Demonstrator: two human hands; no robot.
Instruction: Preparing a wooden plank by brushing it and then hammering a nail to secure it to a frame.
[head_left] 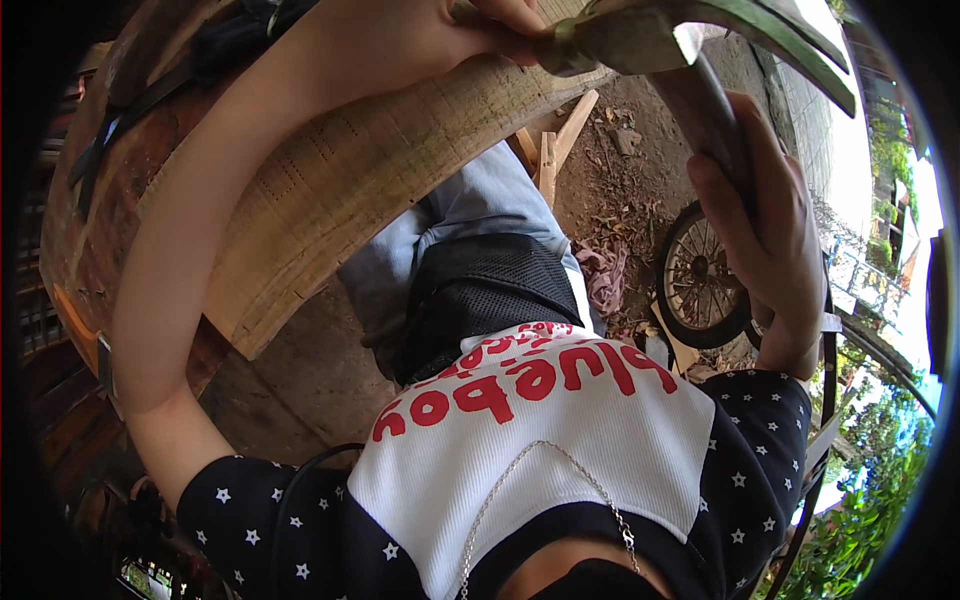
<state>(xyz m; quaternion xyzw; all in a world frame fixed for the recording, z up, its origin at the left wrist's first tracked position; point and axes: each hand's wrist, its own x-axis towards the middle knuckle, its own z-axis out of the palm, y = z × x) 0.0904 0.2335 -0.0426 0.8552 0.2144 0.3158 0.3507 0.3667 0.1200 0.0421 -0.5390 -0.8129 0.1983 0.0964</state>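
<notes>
Outdoors, over bare dirt littered with wood offcuts (556,150) and a spoked wheel (700,275), we note a curved pale wooden board (360,190) bending across the upper left. Our right hand (770,225) is clamped around the handle of a claw hammer (690,50), its head raised above the board's top edge. Our left hand (500,25) grips that edge, fingers closed, just beside the hammer head.

Left hand (500,25) cut off at top edge
</notes>
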